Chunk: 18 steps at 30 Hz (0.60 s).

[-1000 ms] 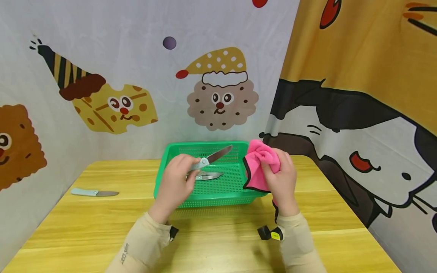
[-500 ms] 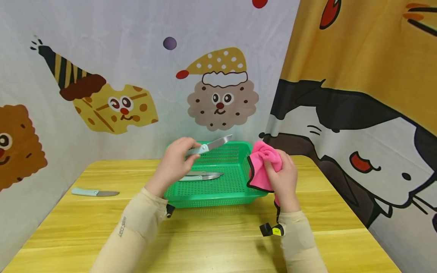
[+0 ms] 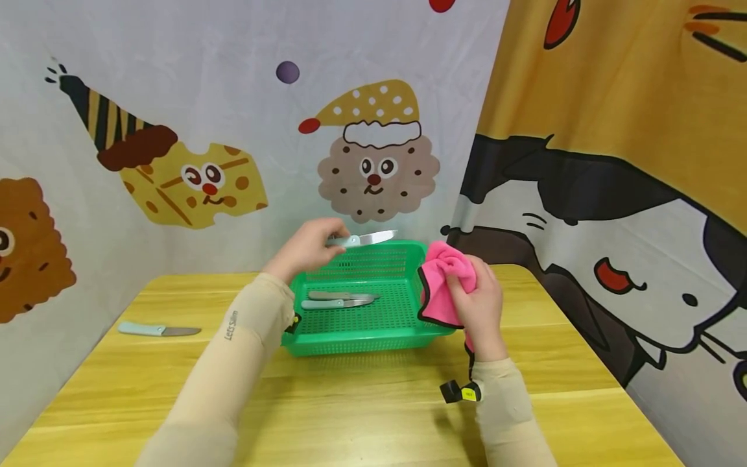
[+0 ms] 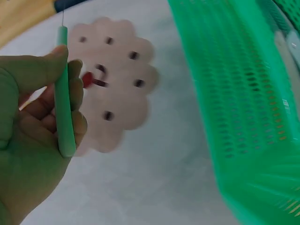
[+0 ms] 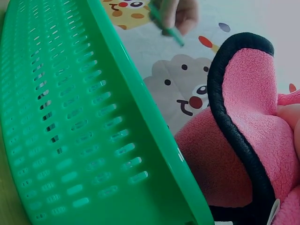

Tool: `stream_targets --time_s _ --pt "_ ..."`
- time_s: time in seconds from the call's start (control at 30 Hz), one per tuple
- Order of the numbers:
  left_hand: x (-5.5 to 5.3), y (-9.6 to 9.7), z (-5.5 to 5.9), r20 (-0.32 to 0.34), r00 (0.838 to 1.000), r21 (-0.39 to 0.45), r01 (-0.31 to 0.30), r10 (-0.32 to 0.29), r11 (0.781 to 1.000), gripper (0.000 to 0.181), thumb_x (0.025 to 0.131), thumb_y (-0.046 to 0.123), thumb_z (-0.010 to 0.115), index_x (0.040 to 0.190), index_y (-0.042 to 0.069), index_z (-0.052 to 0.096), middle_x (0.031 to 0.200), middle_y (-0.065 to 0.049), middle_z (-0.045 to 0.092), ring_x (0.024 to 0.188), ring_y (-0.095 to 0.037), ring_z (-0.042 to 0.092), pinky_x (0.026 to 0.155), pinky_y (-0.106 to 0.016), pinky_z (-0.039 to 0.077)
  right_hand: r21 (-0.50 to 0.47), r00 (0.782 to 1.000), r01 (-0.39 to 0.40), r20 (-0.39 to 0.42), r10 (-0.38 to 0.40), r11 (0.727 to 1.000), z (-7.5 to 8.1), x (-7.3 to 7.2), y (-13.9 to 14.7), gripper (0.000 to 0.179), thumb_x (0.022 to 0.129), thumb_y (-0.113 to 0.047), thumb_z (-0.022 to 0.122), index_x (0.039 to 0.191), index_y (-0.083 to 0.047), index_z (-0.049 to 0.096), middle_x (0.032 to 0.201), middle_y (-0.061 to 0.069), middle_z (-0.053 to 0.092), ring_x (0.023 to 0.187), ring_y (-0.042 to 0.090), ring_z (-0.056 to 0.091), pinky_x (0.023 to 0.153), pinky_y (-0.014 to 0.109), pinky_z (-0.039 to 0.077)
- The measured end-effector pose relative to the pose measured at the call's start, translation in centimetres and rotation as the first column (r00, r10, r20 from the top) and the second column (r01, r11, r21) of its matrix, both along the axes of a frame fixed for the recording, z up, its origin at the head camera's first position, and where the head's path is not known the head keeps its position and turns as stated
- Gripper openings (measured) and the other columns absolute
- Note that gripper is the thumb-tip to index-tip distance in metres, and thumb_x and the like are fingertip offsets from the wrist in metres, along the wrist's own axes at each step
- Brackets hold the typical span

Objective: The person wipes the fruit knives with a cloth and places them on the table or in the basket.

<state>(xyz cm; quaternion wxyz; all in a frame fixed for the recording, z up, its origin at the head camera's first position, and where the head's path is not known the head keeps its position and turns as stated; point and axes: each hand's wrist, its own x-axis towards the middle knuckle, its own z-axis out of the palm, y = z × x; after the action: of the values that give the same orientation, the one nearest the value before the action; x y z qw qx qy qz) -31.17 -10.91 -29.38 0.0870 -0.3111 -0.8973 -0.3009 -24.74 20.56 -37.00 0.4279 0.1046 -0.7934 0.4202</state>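
My left hand [image 3: 309,248] pinches a knife [image 3: 364,239] by its pale mint handle, above the far left part of the green basket [image 3: 367,345]. Its steel blade points right. The left wrist view shows the knife's handle [image 4: 64,103] edge-on between thumb and curled fingers. Bunched in my right hand [image 3: 483,301] is a pink cloth [image 3: 440,292] with black edging, held at the basket's right end. Inside the basket lie two more knives side by side, a mint-handled knife [image 3: 327,304] and a greyish-handled knife [image 3: 327,295], blades to the right.
Another mint-handled knife [image 3: 142,329] lies on the wooden table [image 3: 362,415] at the left, blade to the right. Behind the table hangs a printed curtain [image 3: 245,97] with cartoon figures, and it continues along the right side.
My left hand has lifted the knife up and away from me, and the blade has turned closer to level. My right hand with the cloth has hardly moved.
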Motion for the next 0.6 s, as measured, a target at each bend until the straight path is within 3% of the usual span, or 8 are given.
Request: stream_targets --time_s 0.27,0.6 --pt "-3.2 -0.5 -2.8 0.126 0.992 -0.042 -0.005 0.01 0.999 0.014 0.091 0.004 0.07 0.104 0.005 0.064 0.108 -0.009 0.066 0.103 -0.027 0.062 0.092 -0.043 0.05 0.007 1.0 -0.004 0.022 0.004 1.0 -0.1 -0.1 -0.1 0.026 0.085 -0.016 0.078 0.106 -0.004 0.069 0.099 0.015 0.066 0.091 0.029 0.058 0.075 0.039 0.044" --pt "-5.5 -0.6 -5.8 0.128 0.991 -0.093 -0.026 0.038 0.995 0.017 0.092 0.003 0.068 0.108 0.006 0.065 0.112 -0.01 0.066 0.11 -0.03 0.061 0.096 -0.045 0.049 0.01 1.0 -0.003 0.021 0.002 1.0 -0.2 -0.2 -0.1 0.026 0.085 -0.018 0.079 0.106 -0.006 0.069 0.098 0.013 0.066 0.089 0.028 0.058 0.073 0.038 0.043"
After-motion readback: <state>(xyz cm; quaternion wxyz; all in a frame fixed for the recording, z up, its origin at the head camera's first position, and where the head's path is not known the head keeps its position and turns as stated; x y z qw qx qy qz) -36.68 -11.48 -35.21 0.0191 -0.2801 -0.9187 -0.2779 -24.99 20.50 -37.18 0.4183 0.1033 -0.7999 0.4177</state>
